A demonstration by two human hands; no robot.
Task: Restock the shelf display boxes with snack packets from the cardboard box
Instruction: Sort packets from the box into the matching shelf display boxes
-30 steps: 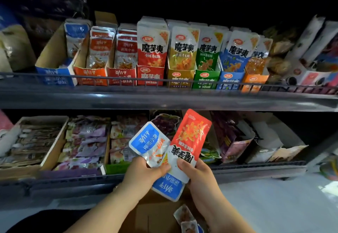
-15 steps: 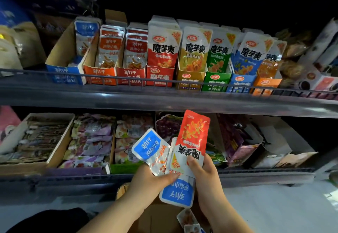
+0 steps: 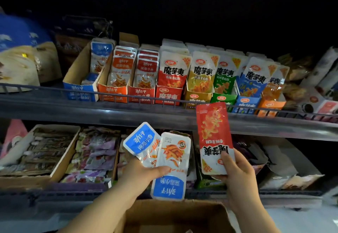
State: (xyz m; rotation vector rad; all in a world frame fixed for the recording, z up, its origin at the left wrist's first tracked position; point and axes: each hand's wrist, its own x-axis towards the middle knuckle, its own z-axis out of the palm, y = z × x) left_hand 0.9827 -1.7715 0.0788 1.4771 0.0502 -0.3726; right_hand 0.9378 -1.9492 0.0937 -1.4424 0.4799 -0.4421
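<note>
The right hand, at centre right of the frame, pinches the lower end of a red packet, thumb across the front and fingers behind. The packet stands upright in the grip, but its print is upside down. Its top edge reaches the wire rail of the upper shelf.

The left hand, at lower centre, is clamped on two blue packets fanned apart. One tilts to the left and the other hangs with its blue end down. The cardboard box sits open at the bottom edge of the frame, below both hands.

The step in hand looks like shelving the red packet. Its match is the red display box, left of centre on the upper shelf and up and to the left of the packet.

To do it well, turn the packet end for end first, so the print reads like the row already there. Lift it clear over the rail instead of dragging it across. That box looks nearly full, so slide the packet in flat against the front one to avoid buckling it or tipping its neighbours.

Keep the left hand low and firm so the fanned packets do not slip. They probably belong in the blue display box at upper left, which looks part-empty.
</note>
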